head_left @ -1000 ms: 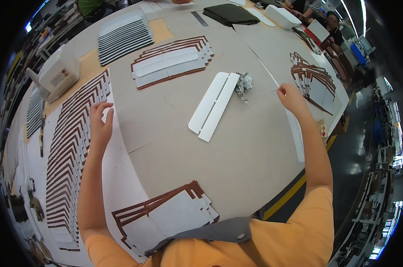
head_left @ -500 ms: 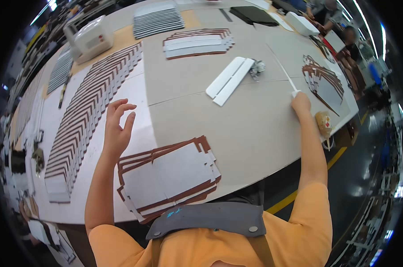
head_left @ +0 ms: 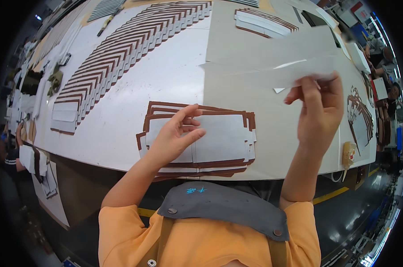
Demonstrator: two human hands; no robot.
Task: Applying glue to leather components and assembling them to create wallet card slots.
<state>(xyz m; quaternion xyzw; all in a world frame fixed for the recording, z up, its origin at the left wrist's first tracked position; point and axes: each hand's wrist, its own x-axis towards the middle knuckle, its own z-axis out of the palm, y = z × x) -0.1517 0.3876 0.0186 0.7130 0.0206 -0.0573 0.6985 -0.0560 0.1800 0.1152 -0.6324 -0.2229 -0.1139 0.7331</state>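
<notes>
The site is a factory workshop, identified by the broad worktable (head_left: 272, 144), which carries a long row of overlapping, brown-edged white panels (head_left: 121, 58) on its left half and a stack of similar pieces (head_left: 219, 140) at its near edge. Beyond the right end of the worktable, co-workers (head_left: 379, 60) are positioned near bright strip lights (head_left: 378, 30), while a glossy dark floor (head_left: 343, 222) with a yellow marking line (head_left: 331, 196) extends below its near edge. The person at the worktable's near side wears a dark grey apron (head_left: 223, 211).
</notes>
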